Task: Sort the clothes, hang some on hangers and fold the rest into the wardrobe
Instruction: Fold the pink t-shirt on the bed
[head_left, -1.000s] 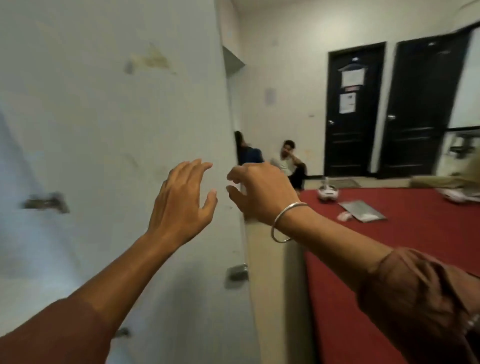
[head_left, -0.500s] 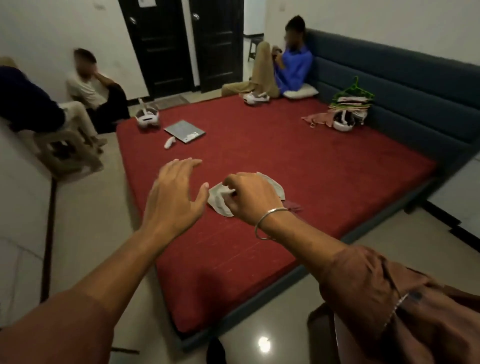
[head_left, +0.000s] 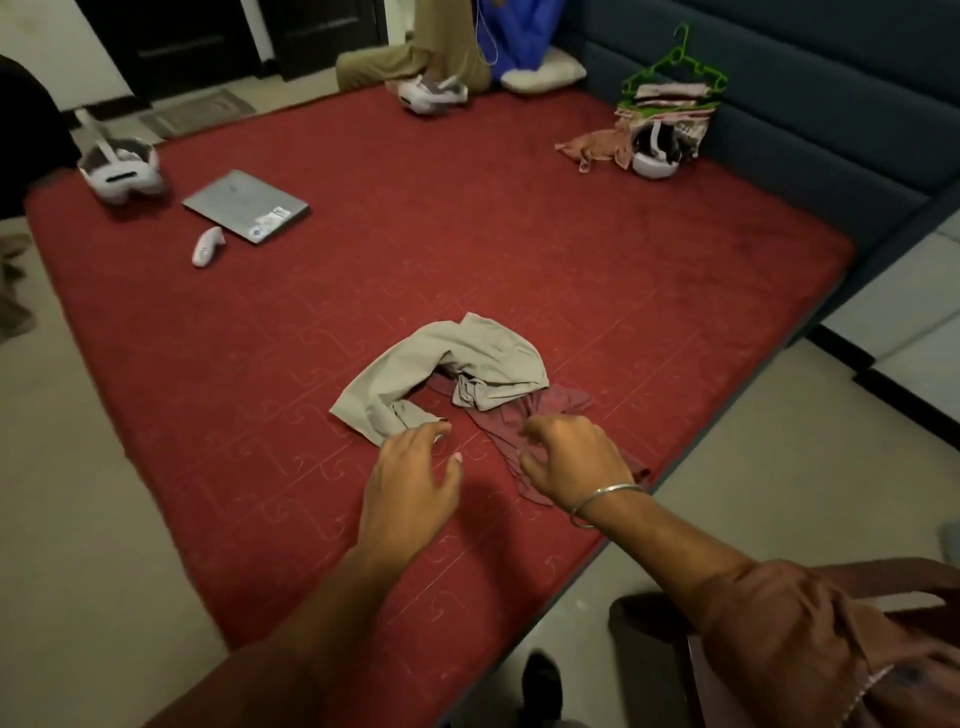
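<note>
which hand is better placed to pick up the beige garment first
Left. The left hand has its fingertips right at the near end of the beige garment, while the right hand hovers over the maroon cloth.

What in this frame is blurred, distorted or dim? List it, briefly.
Head view: dim indoor light, no glare; wide-angle lens bows the red mattress edges; beige garment fairly sharp; left hand and right hand slightly motion-softened; near sleeves and frame corners dark and soft.

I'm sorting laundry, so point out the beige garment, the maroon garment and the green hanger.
beige garment (head_left: 483, 353): head view, upper folded part.
maroon garment (head_left: 558, 402): head view, bare cloth above the right hand.
green hanger (head_left: 680, 57): head view, hook and shoulder.
</note>
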